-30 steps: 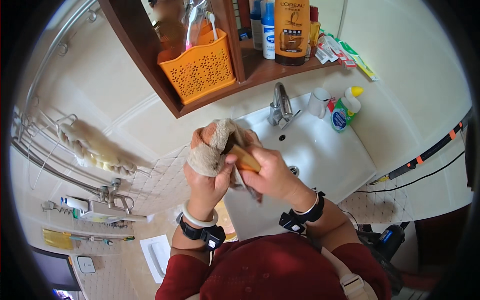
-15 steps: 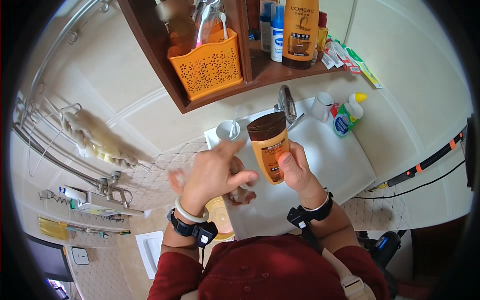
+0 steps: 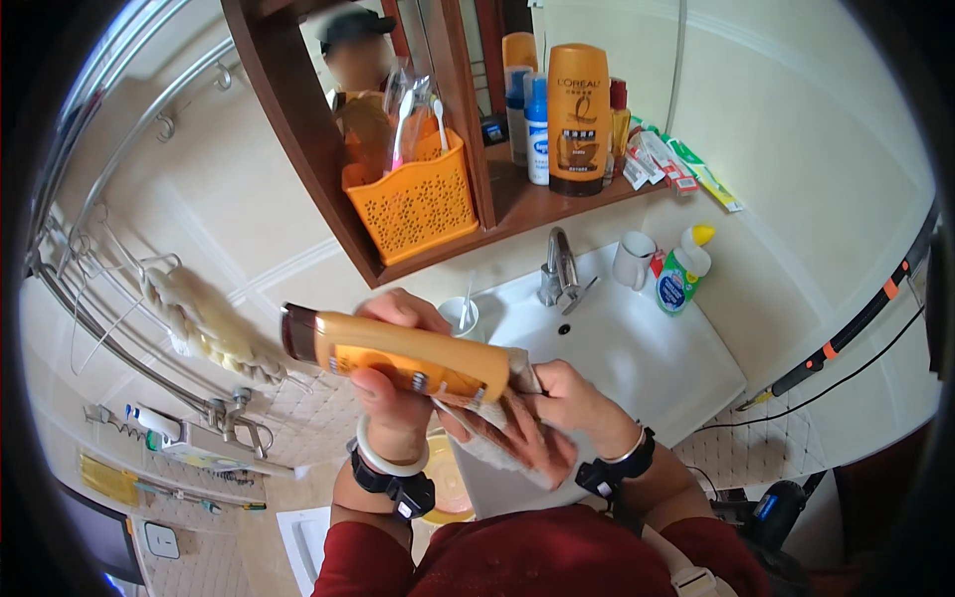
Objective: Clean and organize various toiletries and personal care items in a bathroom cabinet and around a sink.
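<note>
My left hand [image 3: 398, 420] is closed around the amber shampoo bottle [image 3: 438, 356], thumb on the near side and fingers over the far side. The bottle is tipped almost level, its dark brown cap to the left and its base to the right. In my right hand [image 3: 585, 406] is a pinkish-brown and pale cloth [image 3: 527, 438], pressed against the bottle's base end. Its loose part hangs below the bottle, over the near edge of the white sink [image 3: 657, 368].
A chrome faucet [image 3: 562, 271] rises at the sink's back, with a white mug [image 3: 633, 261] and green cleaner bottle [image 3: 680, 277] to its right. A cup [image 3: 459, 316] stands left. Above, the brown shelf [image 3: 532, 204] carries an orange basket [image 3: 416, 209] and several bottles.
The bottle has passed from my right hand to my left, turning from upright to nearly level and moving left. The cloth has gone from my left hand to my right.
</note>
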Demonstrator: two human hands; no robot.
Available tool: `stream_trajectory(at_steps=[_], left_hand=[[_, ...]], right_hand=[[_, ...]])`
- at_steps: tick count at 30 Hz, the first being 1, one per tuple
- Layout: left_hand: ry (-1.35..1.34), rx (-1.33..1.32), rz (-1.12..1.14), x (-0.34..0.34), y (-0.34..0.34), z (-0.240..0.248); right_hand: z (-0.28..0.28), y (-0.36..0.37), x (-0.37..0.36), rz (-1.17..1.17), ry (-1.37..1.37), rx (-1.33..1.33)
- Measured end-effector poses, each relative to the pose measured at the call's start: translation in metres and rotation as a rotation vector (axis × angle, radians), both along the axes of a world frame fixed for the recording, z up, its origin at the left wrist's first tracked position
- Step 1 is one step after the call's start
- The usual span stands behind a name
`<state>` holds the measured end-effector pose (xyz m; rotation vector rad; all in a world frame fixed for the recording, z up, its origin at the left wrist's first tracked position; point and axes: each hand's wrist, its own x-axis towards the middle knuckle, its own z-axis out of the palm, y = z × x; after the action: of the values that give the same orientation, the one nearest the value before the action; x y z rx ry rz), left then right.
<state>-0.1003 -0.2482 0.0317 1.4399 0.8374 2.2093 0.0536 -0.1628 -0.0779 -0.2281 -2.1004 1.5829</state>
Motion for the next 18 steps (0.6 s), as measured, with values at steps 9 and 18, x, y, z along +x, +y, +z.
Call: stream_trajectory(at_steps=[9,18], left_hand=[[0.308,-0.224,-0.405,-0.029,0.047,-0.015],[0.721,-0.432,-0.041,-0.065,0.089,-0.037]], right_hand=[[0.116,0.071,-0.013,-0.18,0.807,-0.749],[0.125,0.162,-0.096,-0.641,-0.569,0.892]])
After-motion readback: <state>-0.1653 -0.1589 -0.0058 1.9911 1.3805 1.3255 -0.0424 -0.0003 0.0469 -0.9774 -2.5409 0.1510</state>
